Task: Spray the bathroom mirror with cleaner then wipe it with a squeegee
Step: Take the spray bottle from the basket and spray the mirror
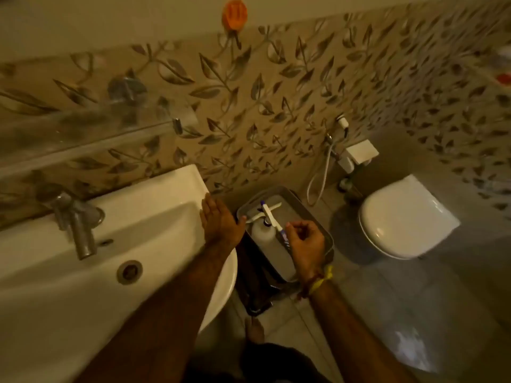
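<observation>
A grey tray [327, 236] sits on a dark stand between the sink and the toilet. In it lies a white spray bottle [262, 234] on its side. Over the bottle is a white squeegee [267, 210] with purple trim, its blade pointing towards the wall. My right hand [305, 243] is over the tray with its fingers closed on the end of the squeegee's handle. My left hand [218, 221] lies flat, fingers together, on the right rim of the white sink [154, 217]. No mirror is in view.
A steel tap [78, 228] stands at the sink's back left, and a glass shelf [83, 128] juts from the leaf-patterned wall above it. A closed white toilet [401, 217] is on the right, with a hand-shower hose [318, 178] beside it. An orange hook [235, 12] hangs high on the wall.
</observation>
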Action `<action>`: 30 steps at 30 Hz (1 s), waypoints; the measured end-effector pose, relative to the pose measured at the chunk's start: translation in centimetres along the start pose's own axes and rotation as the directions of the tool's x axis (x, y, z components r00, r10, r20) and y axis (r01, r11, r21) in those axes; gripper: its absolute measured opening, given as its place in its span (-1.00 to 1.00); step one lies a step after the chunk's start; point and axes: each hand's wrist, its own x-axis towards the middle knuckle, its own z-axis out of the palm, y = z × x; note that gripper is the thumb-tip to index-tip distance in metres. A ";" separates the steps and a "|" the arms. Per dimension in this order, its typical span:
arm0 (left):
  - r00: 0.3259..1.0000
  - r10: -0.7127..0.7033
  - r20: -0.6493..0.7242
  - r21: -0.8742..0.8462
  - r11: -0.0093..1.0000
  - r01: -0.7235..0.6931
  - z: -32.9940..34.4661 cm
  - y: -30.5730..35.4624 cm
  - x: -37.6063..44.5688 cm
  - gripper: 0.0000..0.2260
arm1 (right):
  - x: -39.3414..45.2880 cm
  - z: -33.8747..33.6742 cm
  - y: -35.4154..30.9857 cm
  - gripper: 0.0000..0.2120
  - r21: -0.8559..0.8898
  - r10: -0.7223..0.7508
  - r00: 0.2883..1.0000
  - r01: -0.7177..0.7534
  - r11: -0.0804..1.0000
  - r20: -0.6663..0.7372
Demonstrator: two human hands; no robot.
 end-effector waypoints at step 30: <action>0.922 0.115 -0.369 0.027 0.993 -0.113 4.9 -1.3 1.1 -0.35 | 13.7 11.7 15.3 -0.70 -0.307 0.106 0.940 -0.002 0.952 0.323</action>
